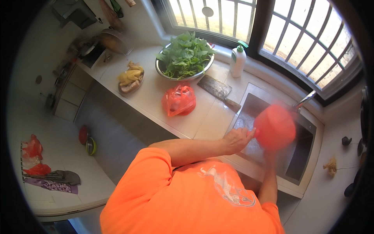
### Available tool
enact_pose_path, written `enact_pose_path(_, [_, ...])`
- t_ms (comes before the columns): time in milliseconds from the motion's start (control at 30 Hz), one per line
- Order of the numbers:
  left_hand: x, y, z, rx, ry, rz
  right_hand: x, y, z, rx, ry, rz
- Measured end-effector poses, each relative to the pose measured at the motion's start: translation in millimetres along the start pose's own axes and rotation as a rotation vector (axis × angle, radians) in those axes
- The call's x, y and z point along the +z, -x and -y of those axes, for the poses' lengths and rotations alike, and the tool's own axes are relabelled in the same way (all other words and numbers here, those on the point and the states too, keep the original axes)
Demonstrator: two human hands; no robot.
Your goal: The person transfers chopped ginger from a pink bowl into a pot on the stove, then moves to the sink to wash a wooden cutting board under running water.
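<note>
My left hand (238, 141) grips the short handle of a red plastic water dipper (274, 127). Slightly blurred, the dipper is tilted over the sink (293, 168), its round base towards me. My right hand (269, 155) reaches in under the dipper; its fingers are hidden, so its grip does not show. Behind the dipper, the chrome faucet (305, 99) is partly covered. On the counter left of the sink lies a cleaver (214, 87), its wooden handle pointing at the basin.
A red plastic bag (179, 101) sits on the counter (209, 124). Beyond it stands a metal bowl (163, 71) heaped with leafy greens (187, 57). A plucked chicken (131, 74) lies on a plate farther left. By the barred window stands a white pump bottle (238, 63).
</note>
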State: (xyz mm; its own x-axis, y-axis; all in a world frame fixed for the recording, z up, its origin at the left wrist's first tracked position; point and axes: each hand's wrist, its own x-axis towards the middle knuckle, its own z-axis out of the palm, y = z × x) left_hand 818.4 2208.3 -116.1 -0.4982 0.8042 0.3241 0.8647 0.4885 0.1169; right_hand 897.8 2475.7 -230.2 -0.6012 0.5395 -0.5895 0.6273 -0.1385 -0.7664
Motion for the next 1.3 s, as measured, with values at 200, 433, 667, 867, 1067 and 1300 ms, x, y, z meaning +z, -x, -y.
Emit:
enact_pose_path(200, [-20.9, 24.7, 3.2, -0.219, 0.202, 0.058, -31.4, -61.3, -83.3, -0.806, 0.925, -0.501])
enact_pose_path(433, [-108.4, 54.7, 28.4, -0.695, 0.942, -0.226, 34.8, 2.8, 10.6, -0.265, 0.085, -0.040])
enact_pose_path(667, [-215.2, 116.6, 97.9, -0.915, 1.522, -0.655, 138.6, 26.5, 93.7, -0.481, 0.146, 0.196])
enact_pose_path(867, [-271.4, 195.9, 154.0, -0.810, 1.665, -0.961, 126.7, 47.3, 144.8, -0.328, -0.447, 0.676])
enact_pose_path(1067, [-288.1, 254.1, 203.8, -0.845, 1.668, -1.188, 105.3, -53.7, 60.0, -0.860, 1.295, -0.374])
enact_pose_path(1300, [-285.4, 306.0, 249.0, -0.989, 1.531, -1.306, 286.3, 55.7, 213.8, -0.347, 0.129, 0.218])
